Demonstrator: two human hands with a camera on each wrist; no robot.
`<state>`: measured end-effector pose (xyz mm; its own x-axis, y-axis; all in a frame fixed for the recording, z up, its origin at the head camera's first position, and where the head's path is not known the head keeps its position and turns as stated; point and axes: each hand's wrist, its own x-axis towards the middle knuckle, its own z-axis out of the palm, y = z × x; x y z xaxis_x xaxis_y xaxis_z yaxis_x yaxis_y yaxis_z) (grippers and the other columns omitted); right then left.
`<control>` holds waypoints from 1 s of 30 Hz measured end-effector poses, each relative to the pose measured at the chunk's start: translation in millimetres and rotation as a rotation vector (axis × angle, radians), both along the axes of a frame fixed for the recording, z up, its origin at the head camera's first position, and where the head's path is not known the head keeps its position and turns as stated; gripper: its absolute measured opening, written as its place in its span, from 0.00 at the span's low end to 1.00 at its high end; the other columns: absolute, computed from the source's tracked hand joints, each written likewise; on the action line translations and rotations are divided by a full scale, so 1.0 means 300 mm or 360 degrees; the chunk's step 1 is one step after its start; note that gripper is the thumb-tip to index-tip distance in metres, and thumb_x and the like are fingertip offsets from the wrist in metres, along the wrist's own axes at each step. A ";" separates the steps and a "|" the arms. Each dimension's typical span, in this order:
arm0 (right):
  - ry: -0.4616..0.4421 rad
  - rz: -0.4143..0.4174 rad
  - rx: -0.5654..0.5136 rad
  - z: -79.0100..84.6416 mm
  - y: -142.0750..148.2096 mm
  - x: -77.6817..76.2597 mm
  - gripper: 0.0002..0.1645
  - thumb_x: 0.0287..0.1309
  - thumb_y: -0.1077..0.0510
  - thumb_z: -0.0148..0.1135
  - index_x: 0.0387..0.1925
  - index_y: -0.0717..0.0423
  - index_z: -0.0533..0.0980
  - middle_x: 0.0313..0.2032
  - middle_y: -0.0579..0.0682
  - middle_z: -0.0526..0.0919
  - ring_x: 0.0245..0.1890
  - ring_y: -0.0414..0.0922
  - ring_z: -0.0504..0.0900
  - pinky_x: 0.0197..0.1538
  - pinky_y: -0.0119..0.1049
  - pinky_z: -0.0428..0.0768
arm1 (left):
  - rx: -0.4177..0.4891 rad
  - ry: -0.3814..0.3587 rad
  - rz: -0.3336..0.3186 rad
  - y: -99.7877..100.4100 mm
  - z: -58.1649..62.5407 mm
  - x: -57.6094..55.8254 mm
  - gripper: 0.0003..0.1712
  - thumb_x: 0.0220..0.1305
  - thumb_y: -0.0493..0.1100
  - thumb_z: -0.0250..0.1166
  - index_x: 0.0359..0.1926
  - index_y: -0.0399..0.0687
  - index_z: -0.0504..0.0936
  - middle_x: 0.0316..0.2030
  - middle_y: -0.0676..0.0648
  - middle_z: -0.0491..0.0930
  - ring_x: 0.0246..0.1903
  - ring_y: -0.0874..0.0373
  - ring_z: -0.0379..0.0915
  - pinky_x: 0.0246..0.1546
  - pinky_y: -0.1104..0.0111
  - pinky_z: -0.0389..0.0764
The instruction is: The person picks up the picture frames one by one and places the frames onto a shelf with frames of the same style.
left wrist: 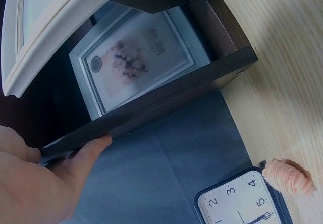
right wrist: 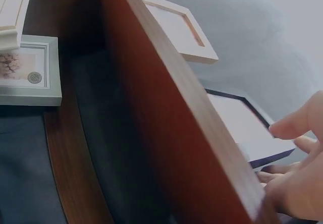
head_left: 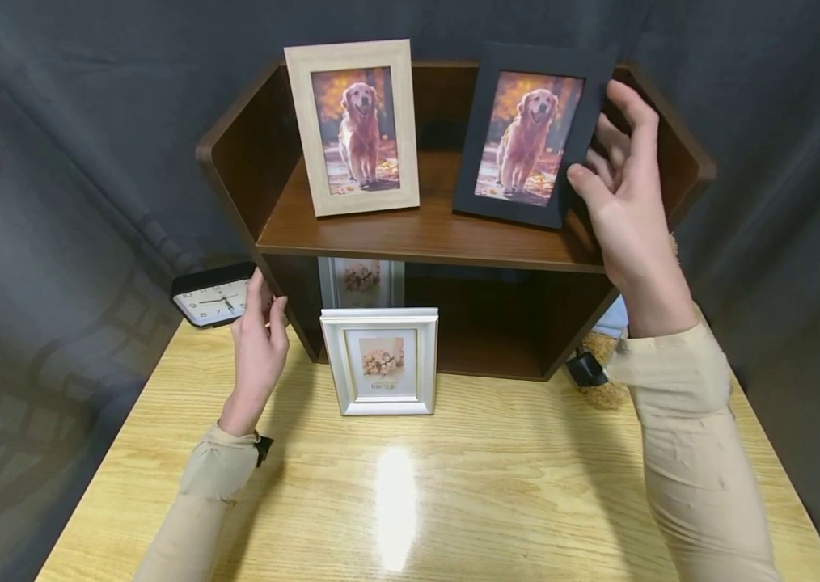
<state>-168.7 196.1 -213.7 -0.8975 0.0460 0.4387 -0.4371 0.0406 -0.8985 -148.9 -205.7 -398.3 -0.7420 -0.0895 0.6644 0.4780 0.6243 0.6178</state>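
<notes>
Brown shelf (head_left: 439, 234) on wooden surface (head_left: 490, 469), black frame (head_left: 532, 137) up top at R

L hand (head_left: 257, 343) pinching front edge of shelf's L side panel; R hand (head_left: 631, 210) pinching black frame's R edge, thumb in front, other fingers partly hidden behind; pale wood frame (head_left: 355, 129) on same level, L of black one; white frame (head_left: 383, 364) in front of lower level, silvery frame (left wrist: 136, 60) inside behind it; clock (head_left: 215, 297) just L of shelf, near L hand; sm pink item (left wrist: 288, 177) by clock, unclear what
</notes>
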 end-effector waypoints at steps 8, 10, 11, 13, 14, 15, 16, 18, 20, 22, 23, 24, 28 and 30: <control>0.0015 -0.0005 0.0036 0.009 0.011 0.077 0.39 0.76 0.72 0.51 0.82 0.49 0.57 0.82 0.54 0.55 0.81 0.50 0.57 0.78 0.36 0.59 | 0.0005 0.0015 -0.0009 0.003 -0.001 -0.005 0.31 0.80 0.28 0.57 0.79 0.40 0.66 0.64 0.32 0.80 0.37 0.39 0.85 0.39 0.68 0.79; 0.0036 -0.0008 0.0066 0.009 0.015 0.103 0.38 0.76 0.71 0.53 0.81 0.50 0.60 0.81 0.54 0.56 0.80 0.51 0.59 0.78 0.37 0.60 | 0.0001 0.0018 -0.0009 0.004 0.000 -0.007 0.31 0.80 0.27 0.57 0.79 0.40 0.66 0.65 0.32 0.79 0.41 0.39 0.85 0.39 0.59 0.81; 0.0051 -0.0003 0.0082 0.007 0.017 0.116 0.37 0.76 0.71 0.54 0.80 0.50 0.61 0.81 0.54 0.57 0.80 0.51 0.60 0.78 0.37 0.60 | -0.0001 0.0016 -0.0009 0.004 0.000 -0.007 0.31 0.80 0.27 0.57 0.79 0.39 0.66 0.65 0.31 0.79 0.43 0.38 0.86 0.39 0.55 0.82; 0.0074 0.0000 0.0114 0.005 0.021 0.142 0.36 0.75 0.71 0.56 0.79 0.51 0.63 0.81 0.55 0.58 0.79 0.52 0.62 0.77 0.37 0.61 | -0.0008 0.0014 -0.0004 0.004 0.001 -0.007 0.31 0.80 0.27 0.57 0.79 0.39 0.66 0.65 0.31 0.79 0.43 0.38 0.86 0.39 0.50 0.82; 0.0088 0.0007 0.0122 0.003 0.024 0.155 0.36 0.75 0.71 0.56 0.78 0.51 0.64 0.80 0.55 0.59 0.79 0.52 0.62 0.77 0.37 0.62 | -0.0008 0.0011 -0.0005 0.005 0.001 -0.007 0.31 0.80 0.27 0.57 0.79 0.38 0.66 0.65 0.30 0.79 0.45 0.37 0.86 0.39 0.47 0.82; 0.0104 0.0006 0.0139 0.000 0.025 0.167 0.35 0.74 0.71 0.56 0.78 0.52 0.64 0.80 0.54 0.60 0.79 0.52 0.63 0.77 0.37 0.62 | -0.0006 0.0007 -0.0008 0.005 0.001 -0.006 0.31 0.80 0.27 0.57 0.79 0.38 0.65 0.65 0.30 0.79 0.46 0.37 0.85 0.40 0.46 0.82; 0.0123 0.0006 0.0150 -0.004 0.025 0.179 0.34 0.74 0.71 0.56 0.77 0.52 0.65 0.79 0.54 0.62 0.79 0.51 0.64 0.77 0.38 0.62 | -0.0006 0.0004 -0.0009 0.004 0.001 -0.006 0.31 0.80 0.27 0.57 0.79 0.38 0.65 0.65 0.30 0.78 0.46 0.37 0.85 0.40 0.46 0.82; 0.0188 0.0010 0.0170 -0.017 0.023 0.201 0.33 0.75 0.73 0.55 0.76 0.54 0.66 0.78 0.54 0.65 0.78 0.51 0.65 0.77 0.38 0.62 | -0.0008 0.0002 -0.0005 0.004 0.000 -0.006 0.31 0.80 0.28 0.57 0.79 0.38 0.65 0.65 0.29 0.79 0.43 0.38 0.85 0.39 0.49 0.82; 0.0277 0.0041 0.0149 -0.035 0.018 0.221 0.32 0.74 0.75 0.54 0.74 0.57 0.67 0.77 0.56 0.67 0.77 0.52 0.68 0.77 0.40 0.63 | -0.0014 0.0000 0.0002 0.004 -0.001 -0.005 0.31 0.80 0.28 0.57 0.79 0.38 0.65 0.64 0.29 0.79 0.41 0.38 0.85 0.37 0.52 0.81; 0.0376 0.0096 0.0120 -0.056 0.009 0.238 0.31 0.73 0.76 0.54 0.73 0.61 0.68 0.75 0.59 0.69 0.75 0.52 0.70 0.77 0.43 0.63 | -0.0017 0.0001 0.0010 0.003 -0.001 -0.003 0.30 0.80 0.28 0.57 0.79 0.38 0.65 0.63 0.29 0.80 0.39 0.39 0.85 0.36 0.54 0.80; 0.0416 0.0120 0.0113 -0.066 0.005 0.246 0.30 0.73 0.77 0.54 0.72 0.62 0.68 0.75 0.60 0.70 0.75 0.53 0.71 0.77 0.43 0.64 | -0.0015 0.0001 0.0011 0.003 -0.002 -0.003 0.30 0.80 0.28 0.57 0.79 0.37 0.66 0.63 0.29 0.80 0.39 0.39 0.85 0.36 0.54 0.80; 0.0446 0.0143 0.0113 -0.076 0.001 0.255 0.30 0.72 0.77 0.55 0.72 0.63 0.68 0.75 0.61 0.70 0.75 0.53 0.71 0.76 0.43 0.65 | -0.0011 0.0000 0.0011 0.003 -0.002 -0.002 0.30 0.80 0.28 0.57 0.79 0.37 0.66 0.63 0.29 0.80 0.40 0.39 0.85 0.37 0.54 0.81; 0.0525 0.0202 0.0100 -0.115 -0.016 0.285 0.26 0.72 0.74 0.60 0.69 0.68 0.68 0.74 0.62 0.71 0.73 0.53 0.73 0.74 0.43 0.69 | 0.0012 -0.0007 0.0005 0.005 -0.002 -0.002 0.30 0.80 0.27 0.57 0.78 0.37 0.66 0.64 0.30 0.79 0.47 0.38 0.85 0.41 0.49 0.83; 0.0555 0.0224 0.0088 -0.137 -0.021 0.298 0.25 0.72 0.72 0.61 0.67 0.70 0.69 0.73 0.62 0.72 0.72 0.53 0.74 0.73 0.42 0.71 | 0.0004 -0.0009 0.0003 0.006 -0.003 -0.002 0.30 0.80 0.28 0.57 0.78 0.36 0.66 0.64 0.29 0.79 0.48 0.38 0.85 0.42 0.48 0.83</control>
